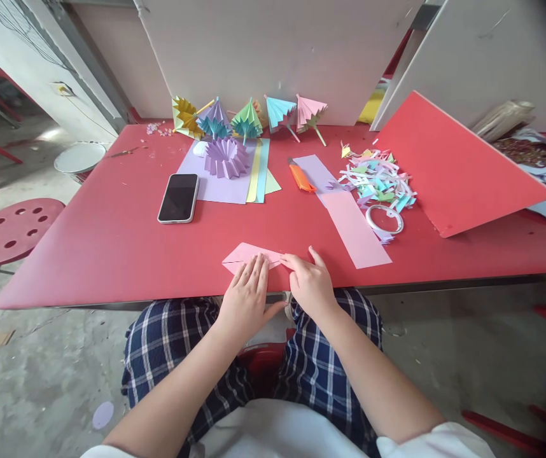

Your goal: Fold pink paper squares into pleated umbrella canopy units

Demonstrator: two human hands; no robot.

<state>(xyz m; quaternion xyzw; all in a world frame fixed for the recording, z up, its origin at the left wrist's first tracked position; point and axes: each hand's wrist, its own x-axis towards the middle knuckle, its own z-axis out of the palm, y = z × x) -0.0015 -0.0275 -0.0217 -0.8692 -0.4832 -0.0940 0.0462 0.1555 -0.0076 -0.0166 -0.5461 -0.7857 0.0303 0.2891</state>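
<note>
A folded piece of pink paper [239, 254] lies near the front edge of the red table, its left end pointed. Flat on top of it rests my left hand [249, 289], fingers stretched out and thumb spread. My right hand [310, 280] touches the paper's right end with its index fingertip, and its thumb and other fingers are apart. Part of the paper is hidden beneath my left hand. To the right lies a flat pink paper strip [356, 232]. A purple pleated paper ring [226, 158] sits on stacked coloured sheets [216, 191] farther back.
Several small paper umbrellas [280, 113] stand along the back wall. A phone [178, 198] lies at left. An orange utility knife [301, 177], paper scraps [378, 175] and a tape roll [384, 219] are at right, beside a tilted red board [459, 165]. A stool [15, 232] stands left.
</note>
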